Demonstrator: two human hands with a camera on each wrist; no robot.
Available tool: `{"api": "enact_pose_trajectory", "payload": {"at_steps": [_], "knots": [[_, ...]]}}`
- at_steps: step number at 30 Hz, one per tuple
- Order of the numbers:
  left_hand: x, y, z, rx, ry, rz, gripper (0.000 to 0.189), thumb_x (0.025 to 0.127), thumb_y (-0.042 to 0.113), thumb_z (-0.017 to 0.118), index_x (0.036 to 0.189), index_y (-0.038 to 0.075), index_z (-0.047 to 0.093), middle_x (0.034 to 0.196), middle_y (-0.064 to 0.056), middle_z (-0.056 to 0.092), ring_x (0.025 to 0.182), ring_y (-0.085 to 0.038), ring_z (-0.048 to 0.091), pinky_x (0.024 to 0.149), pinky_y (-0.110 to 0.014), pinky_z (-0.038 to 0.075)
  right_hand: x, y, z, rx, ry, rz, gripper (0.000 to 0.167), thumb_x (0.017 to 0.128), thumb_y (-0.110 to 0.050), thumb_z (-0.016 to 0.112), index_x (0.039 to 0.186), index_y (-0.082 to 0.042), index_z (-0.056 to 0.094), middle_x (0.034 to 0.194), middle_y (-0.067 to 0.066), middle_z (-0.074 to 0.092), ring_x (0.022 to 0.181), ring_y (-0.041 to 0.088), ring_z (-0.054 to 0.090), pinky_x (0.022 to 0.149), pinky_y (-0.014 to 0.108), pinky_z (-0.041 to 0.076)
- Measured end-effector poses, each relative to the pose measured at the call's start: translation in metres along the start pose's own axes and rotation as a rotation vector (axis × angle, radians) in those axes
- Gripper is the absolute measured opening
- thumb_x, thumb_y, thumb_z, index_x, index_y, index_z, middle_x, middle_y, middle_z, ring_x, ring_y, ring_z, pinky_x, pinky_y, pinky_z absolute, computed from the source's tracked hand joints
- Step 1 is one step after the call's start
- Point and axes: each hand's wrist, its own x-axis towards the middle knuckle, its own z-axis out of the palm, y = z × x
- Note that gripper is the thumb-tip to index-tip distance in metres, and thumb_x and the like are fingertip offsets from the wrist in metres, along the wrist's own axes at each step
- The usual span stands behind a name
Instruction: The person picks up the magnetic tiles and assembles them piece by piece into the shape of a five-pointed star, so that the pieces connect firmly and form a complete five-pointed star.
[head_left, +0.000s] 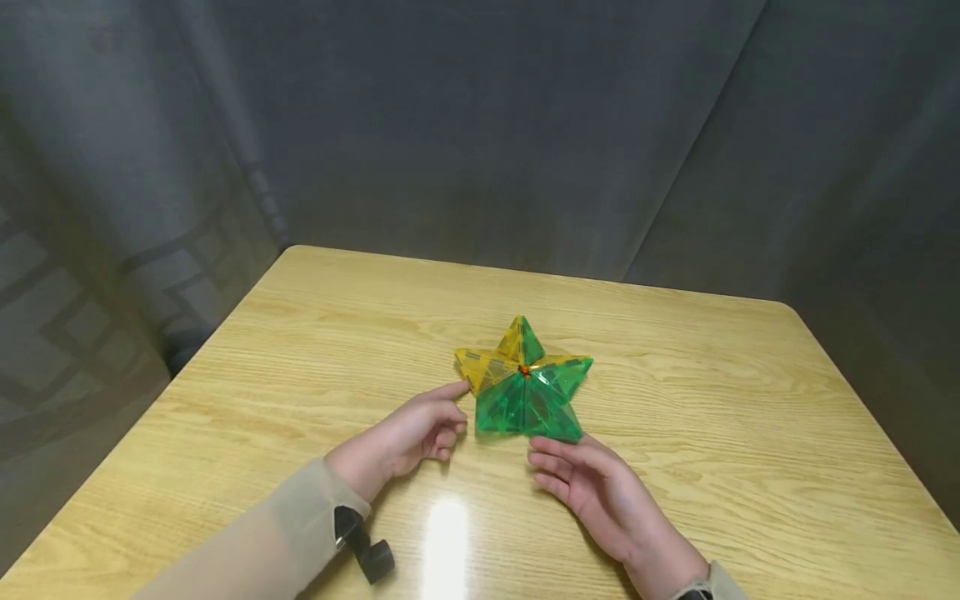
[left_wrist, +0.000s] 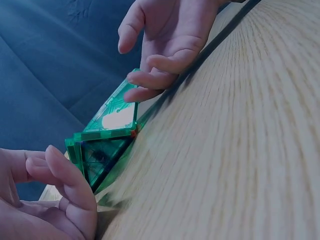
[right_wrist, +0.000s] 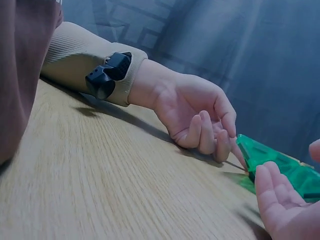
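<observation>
A five-pointed star of see-through magnetic tiles (head_left: 501, 406), yellow at the upper left and green elsewhere, lies on the wooden table. Its middle rises to a peak with a small orange-red spot. At the star's left side is my left hand (head_left: 423, 429), index finger stretched to the edge of a yellow point, the other fingers loosely bent. Below the lower right green point, my right hand (head_left: 600, 492) has its fingertips right at the edge, palm turned inward. In the right wrist view the green tiles (right_wrist: 277, 162) show between both hands.
The light wooden table (head_left: 750, 433) has rounded far corners. Dark grey curtains (head_left: 480, 142) hang behind and beside it. A black camera (head_left: 367, 550) is strapped to my left wrist over a beige sleeve (head_left: 255, 533). A bright reflection lies on the near tabletop.
</observation>
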Motion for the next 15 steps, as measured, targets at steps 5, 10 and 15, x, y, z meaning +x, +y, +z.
{"api": "enact_pose_trajectory", "payload": {"at_steps": [5,10,15], "knots": [[-0.002,0.004,0.001,0.011,0.014,-0.014,0.076,0.089,0.005,0.053,0.157,0.004,0.018,0.073,0.000,0.054,0.051,-0.007,0.038,0.050,-0.021,0.041,-0.005,-0.003,0.002,-0.039,0.005,0.043,0.052,0.102,-0.009,0.040,0.143,0.012,0.014,0.129,0.022,0.054,0.114,0.029,0.057,0.100,0.041,0.047],[-0.027,0.032,-0.013,0.204,0.107,0.067,0.069,0.096,0.012,0.054,0.155,0.001,0.021,0.104,-0.019,0.064,0.074,-0.021,0.062,0.063,-0.031,0.056,-0.033,-0.012,-0.004,-0.144,-0.046,0.139,0.054,0.104,-0.013,0.041,0.146,0.013,0.019,0.122,0.018,0.062,0.106,0.026,0.063,0.093,0.038,0.053],[-0.064,0.082,-0.041,0.722,0.302,0.303,0.067,0.105,0.036,0.047,0.157,0.006,0.019,0.145,-0.025,0.043,0.131,-0.041,0.043,0.102,-0.056,0.042,-0.070,-0.057,-0.014,-0.859,-0.186,-0.095,0.035,0.106,-0.014,0.046,0.138,-0.001,0.049,0.119,0.013,0.064,0.102,0.024,0.064,0.083,0.035,0.056]]}}
